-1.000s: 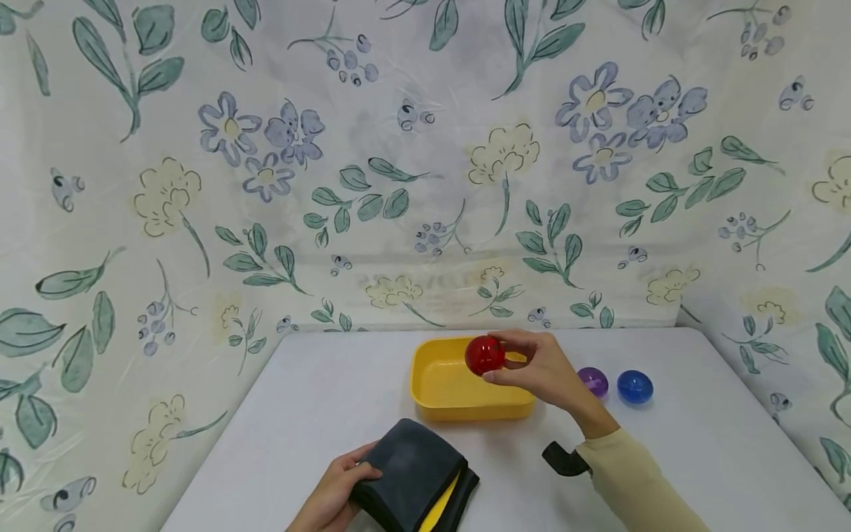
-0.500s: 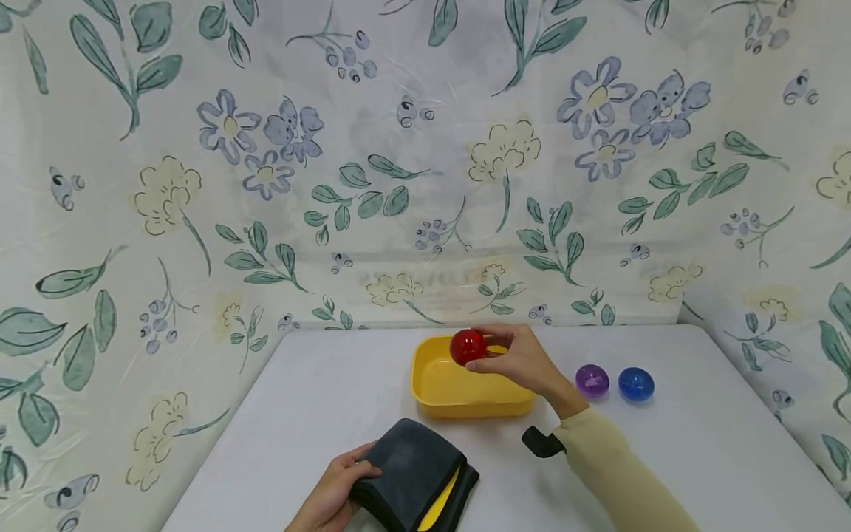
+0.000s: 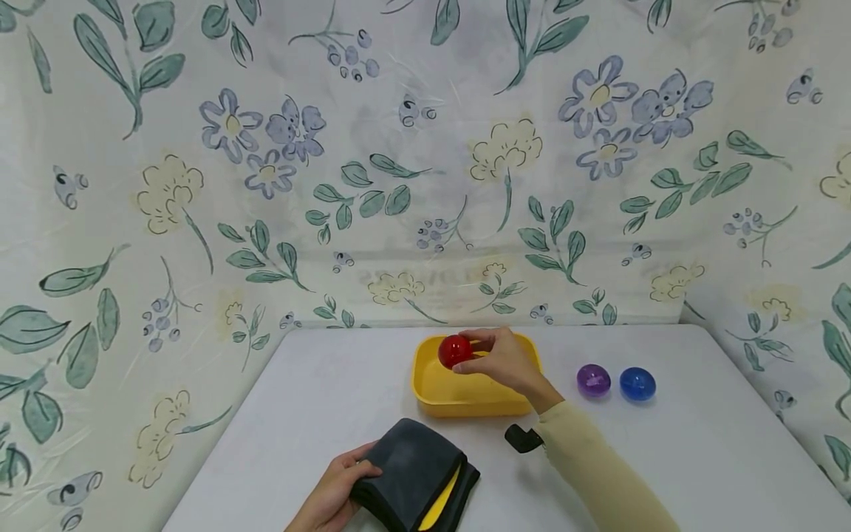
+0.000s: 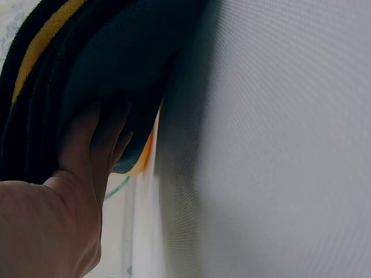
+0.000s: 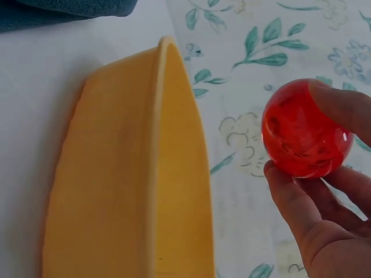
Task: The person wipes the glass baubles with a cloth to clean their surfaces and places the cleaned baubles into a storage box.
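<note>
A shiny red ball is pinched between the thumb and fingers of my right hand, above the yellow tray. In the right wrist view the red ball is apart from the yellow tray, over its rim level. My left hand grips a folded dark grey cloth with a yellow inner side, thumb on top. In the left wrist view the fingers of the left hand reach under the folded cloth, and their tips are in shadow.
To the right of the tray, a purple ball and a blue ball lie side by side on the white table. A flower-patterned sheet hangs behind and beside the table. A black strap piece sticks out at the right sleeve.
My right hand has moved left over the tray with the red ball, which uncovers the purple ball. The left hand and the cloth have stayed in place.
</note>
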Motion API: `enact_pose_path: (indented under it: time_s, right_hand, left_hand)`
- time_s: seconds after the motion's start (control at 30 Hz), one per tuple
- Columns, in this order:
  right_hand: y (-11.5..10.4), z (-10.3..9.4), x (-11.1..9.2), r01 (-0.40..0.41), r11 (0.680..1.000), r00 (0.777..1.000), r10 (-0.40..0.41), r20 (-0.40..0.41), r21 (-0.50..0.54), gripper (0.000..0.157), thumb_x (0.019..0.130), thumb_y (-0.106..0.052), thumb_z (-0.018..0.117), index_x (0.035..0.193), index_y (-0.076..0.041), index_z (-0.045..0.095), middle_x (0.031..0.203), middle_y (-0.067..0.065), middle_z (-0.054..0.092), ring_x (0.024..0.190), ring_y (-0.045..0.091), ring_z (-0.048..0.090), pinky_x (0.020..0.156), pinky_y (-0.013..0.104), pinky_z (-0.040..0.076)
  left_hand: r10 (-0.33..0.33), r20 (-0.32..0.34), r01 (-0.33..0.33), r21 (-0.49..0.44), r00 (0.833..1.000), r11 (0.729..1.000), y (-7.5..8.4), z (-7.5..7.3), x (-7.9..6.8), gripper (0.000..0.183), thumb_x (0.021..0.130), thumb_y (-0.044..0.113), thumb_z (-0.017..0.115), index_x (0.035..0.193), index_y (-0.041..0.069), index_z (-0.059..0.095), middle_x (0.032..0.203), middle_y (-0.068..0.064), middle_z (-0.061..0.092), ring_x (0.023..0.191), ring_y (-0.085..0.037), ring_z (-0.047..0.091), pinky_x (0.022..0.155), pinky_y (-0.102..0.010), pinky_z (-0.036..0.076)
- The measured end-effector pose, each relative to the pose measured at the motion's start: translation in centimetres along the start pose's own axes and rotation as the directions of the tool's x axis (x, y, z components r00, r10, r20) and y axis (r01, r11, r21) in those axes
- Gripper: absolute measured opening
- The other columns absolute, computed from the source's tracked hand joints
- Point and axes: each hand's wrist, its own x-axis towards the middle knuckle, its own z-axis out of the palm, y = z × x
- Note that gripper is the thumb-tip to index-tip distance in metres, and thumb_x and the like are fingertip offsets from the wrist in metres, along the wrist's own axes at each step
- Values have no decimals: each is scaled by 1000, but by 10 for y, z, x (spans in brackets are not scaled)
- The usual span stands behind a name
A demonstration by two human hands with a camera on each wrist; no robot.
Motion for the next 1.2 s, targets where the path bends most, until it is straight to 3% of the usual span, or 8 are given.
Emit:
enact_pose_path:
  time_s: [0.3,0.83,1.2]
  right_hand:
    - [13,16,10,-72,997,997,72,-9,1,60,80,-14,87,136,-6,67,128,11,72,114,28,67,92,37,62]
    - [32,43,21,-183,978,983,179,-41,-100,57,77,-12,90,130,-4,70,130,13,68,110,28,66,99,40,59]
    - [35,51,23,-207,963,978,206,-24,-171,57,76,-7,89,130,-1,70,129,13,69,108,27,64,100,41,58]
  left_hand:
    - [2,-2,-2,-4,1000,1000,-1,0,-1,74,92,2,55,157,-15,24,152,-20,53,116,-14,67,92,-29,60]
    - [1,-30,-2,-8,1000,1000,-3,0,0,72,91,1,55,156,-16,26,150,-22,55,115,-14,67,91,-29,60]
    - [-8,-46,7,-12,999,1000,-4,0,1,74,90,0,55,156,-16,26,150,-22,54,117,-14,66,92,-29,60]
